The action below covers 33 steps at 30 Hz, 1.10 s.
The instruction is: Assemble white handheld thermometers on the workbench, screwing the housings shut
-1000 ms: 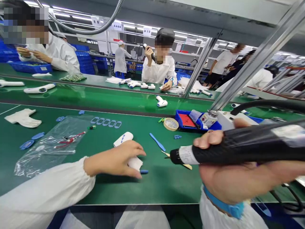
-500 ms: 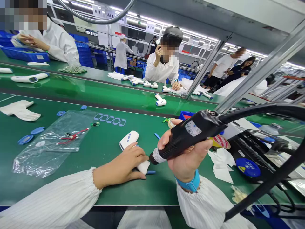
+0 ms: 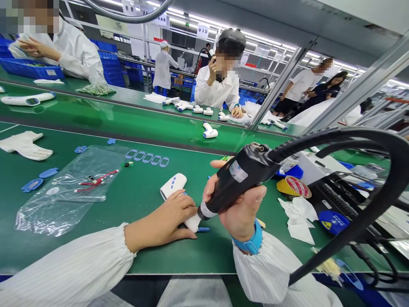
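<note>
My left hand (image 3: 171, 218) is closed over a white infrared thermometer (image 3: 174, 185) with blue buttons, pressing it against the green bench. Part of its body is hidden beneath my fingers. A black electric screwdriver (image 3: 233, 181) sits in my right hand (image 3: 241, 213), fingers wrapped around its grip. Its nose points down and left at the white end of the thermometer, beside my left fingertips; the bit's tip and any screw are hidden. A blue strip-like part (image 3: 203, 230) shows next to that end. The screwdriver's thick black cable loops off to the right.
A clear plastic bag (image 3: 68, 196) with red-and-white wires lies left, near blue frames (image 3: 147, 158) and a white glove (image 3: 27, 145). At right are yellow tape (image 3: 293, 187), white paper (image 3: 298, 217) and black equipment (image 3: 332, 204). Beyond the conveyor (image 3: 134, 117), several people work.
My right hand has brought the screwdriver slightly left, closer against the thermometer's end. My left hand stays in place. Thermometers on the conveyor have shifted left.
</note>
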Each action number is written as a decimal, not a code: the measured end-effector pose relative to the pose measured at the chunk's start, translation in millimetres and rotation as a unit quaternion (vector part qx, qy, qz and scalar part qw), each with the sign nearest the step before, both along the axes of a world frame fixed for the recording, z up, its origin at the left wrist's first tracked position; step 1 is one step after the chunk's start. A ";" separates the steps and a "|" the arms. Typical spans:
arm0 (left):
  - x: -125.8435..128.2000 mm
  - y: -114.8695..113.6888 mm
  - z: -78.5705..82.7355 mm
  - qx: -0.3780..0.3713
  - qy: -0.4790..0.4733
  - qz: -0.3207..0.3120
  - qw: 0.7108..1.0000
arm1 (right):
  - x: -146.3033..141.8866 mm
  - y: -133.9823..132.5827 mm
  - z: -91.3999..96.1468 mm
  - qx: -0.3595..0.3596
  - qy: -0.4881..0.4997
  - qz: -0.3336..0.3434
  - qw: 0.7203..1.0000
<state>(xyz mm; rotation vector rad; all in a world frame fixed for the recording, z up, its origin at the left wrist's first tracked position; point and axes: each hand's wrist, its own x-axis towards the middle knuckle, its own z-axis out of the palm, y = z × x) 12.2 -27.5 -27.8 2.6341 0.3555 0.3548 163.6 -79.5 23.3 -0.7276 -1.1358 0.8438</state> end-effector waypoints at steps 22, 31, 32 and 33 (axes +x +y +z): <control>0.0 0.1 -1.8 0.010 0.000 0.012 1.000 | 51.7 -42.0 52.1 0.011 -0.149 -0.076 0.986; -0.8 1.2 -16.9 0.062 0.003 0.065 0.996 | 141.0 -121.5 26.2 -0.010 -0.676 -0.132 0.725; -0.3 1.2 -19.2 0.069 -0.003 0.080 0.994 | 147.9 -127.4 15.5 -0.011 -0.710 -0.135 0.691; 0.3 1.1 -21.3 0.075 -0.008 0.090 0.993 | 154.8 -132.8 4.4 -0.012 -0.732 -0.137 0.667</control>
